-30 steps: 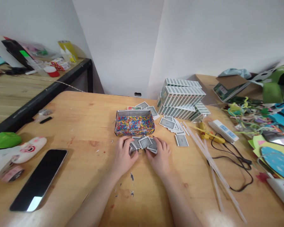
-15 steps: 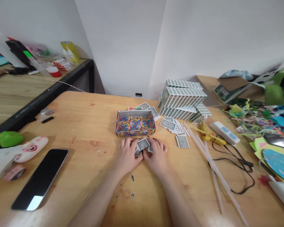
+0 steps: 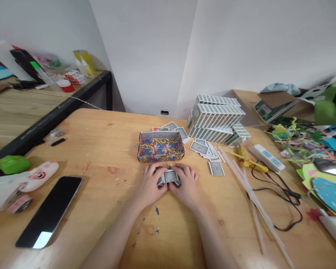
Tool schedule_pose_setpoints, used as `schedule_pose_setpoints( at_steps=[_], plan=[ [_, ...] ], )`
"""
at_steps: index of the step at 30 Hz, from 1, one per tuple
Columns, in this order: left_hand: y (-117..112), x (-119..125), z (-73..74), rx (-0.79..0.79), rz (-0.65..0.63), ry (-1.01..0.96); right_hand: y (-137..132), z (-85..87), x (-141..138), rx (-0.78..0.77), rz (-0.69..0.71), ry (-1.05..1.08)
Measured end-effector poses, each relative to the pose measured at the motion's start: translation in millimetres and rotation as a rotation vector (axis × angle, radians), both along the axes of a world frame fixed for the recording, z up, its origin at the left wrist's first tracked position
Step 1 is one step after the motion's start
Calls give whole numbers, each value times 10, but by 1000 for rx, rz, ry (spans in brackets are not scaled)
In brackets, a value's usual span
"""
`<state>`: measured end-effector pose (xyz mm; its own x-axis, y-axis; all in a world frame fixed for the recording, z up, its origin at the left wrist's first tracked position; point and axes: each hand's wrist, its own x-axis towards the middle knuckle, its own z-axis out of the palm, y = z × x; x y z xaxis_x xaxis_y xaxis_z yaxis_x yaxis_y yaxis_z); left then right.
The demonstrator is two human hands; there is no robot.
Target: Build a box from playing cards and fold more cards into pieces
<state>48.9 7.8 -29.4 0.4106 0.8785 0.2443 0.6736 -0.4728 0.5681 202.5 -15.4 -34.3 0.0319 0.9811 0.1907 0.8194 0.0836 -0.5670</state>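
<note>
Both my hands rest on the wooden table [image 3: 106,149], pressed together around a small bunch of grey-backed playing cards [image 3: 169,177]. My left hand [image 3: 150,185] cups the bunch from the left with curled fingers. My right hand [image 3: 186,185] closes on it from the right. Just beyond my fingers stands a low open box [image 3: 160,145] covered in multicoloured speckled paper. Its inside holds nothing that I can see.
Loose cards [image 3: 204,148] lie right of the box, before stacked card packs [image 3: 217,116]. Glue sticks [image 3: 249,194], a yellow glue gun [image 3: 246,160], a power strip [image 3: 264,157] and paper scraps lie on the right. A black phone [image 3: 50,213] and a pink toy [image 3: 36,175] lie left.
My hands have drawn the spread cards inward into one tight bunch between them. The hands have come closer together in front of the box.
</note>
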Motion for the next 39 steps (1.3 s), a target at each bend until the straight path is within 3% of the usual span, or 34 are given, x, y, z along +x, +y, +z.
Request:
schedule_pose_setpoints(
  at_steps=[10,20,24,31,39],
  plan=[
    [37,-27,-98,-1,33,-93,40,-74,177,122,-24,329],
    [32,-63,-42,-58,-11,-126,3,-157,102,192,63,131],
    [23,-48,-2,-51,-36,-64,4,-178,116,221,81,251],
    [9,55,-27,42,-14,134,5,-202,186,85,-176,807],
    [12,91,29,25,28,114,30,-110,148,22,-266,915]
  ],
)
